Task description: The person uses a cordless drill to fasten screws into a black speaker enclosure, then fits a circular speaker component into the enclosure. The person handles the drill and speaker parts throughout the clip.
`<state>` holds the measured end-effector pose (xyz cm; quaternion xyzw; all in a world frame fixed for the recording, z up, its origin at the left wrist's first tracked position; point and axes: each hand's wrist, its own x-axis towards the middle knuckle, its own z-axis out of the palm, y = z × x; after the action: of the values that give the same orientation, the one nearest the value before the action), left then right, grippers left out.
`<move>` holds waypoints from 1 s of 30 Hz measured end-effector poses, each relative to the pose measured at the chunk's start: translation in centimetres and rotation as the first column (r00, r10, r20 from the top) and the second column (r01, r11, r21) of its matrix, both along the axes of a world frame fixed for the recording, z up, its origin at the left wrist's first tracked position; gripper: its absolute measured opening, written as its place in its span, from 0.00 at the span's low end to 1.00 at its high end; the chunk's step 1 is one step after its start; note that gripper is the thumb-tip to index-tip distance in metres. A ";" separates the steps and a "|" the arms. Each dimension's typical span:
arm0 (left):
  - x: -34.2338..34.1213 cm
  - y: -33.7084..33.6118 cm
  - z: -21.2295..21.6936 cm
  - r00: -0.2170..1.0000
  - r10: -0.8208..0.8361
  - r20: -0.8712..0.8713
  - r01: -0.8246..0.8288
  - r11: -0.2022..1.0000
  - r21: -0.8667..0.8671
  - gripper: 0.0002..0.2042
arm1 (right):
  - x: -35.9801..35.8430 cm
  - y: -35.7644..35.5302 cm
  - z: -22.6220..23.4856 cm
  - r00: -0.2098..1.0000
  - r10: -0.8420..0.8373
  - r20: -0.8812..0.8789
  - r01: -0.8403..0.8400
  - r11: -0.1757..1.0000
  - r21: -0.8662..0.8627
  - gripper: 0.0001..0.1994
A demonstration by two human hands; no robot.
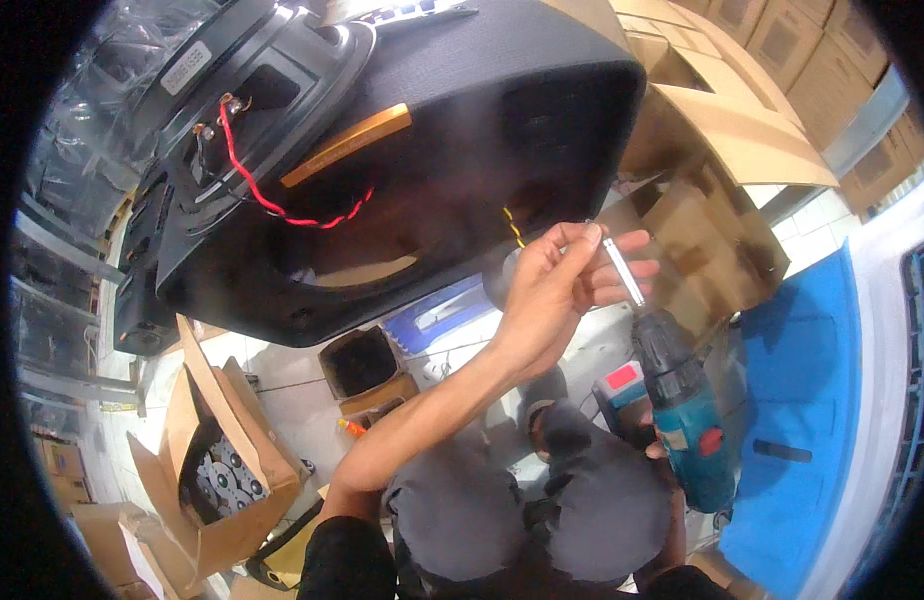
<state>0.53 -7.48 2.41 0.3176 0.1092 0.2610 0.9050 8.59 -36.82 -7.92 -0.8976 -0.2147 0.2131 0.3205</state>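
Left grip (pixel 562 275) pinches the long silver bit (pixel 622 270) of the teal cordless drill (pixel 687 410), just below the black speaker cabinet (pixel 462 130). Right grip (pixel 654 450), wrapped round the drill's handle, is mostly hidden. Bit seating looks under way; next it needs steady alignment.

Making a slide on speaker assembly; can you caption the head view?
Left hand steadies the bit of a teal drill gripped by the right hand, beside a black speaker cabinet.
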 end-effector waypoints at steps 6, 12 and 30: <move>-0.3 0.3 -0.7 1.000 -0.017 -0.009 0.017 1.000 -0.025 0.11 | 0.9 -1.0 -0.9 0.997 0.055 0.051 -0.046 0.986 -0.159 0.56; -0.5 0.3 -1.1 0.999 0.017 -0.047 -0.016 1.000 0.020 0.11 | 1.6 -3.3 -4.4 0.967 0.138 0.214 -0.082 0.965 -0.250 0.60; -0.4 0.1 -0.9 0.998 0.009 -0.065 0.001 0.990 0.144 0.12 | -2.4 5.3 6.5 0.998 -0.065 0.000 0.060 0.911 0.407 0.28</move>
<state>0.08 -7.39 1.48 0.3901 0.1203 0.2596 0.8752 6.19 -31.56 -1.39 -0.8191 -0.2276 0.1474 0.5056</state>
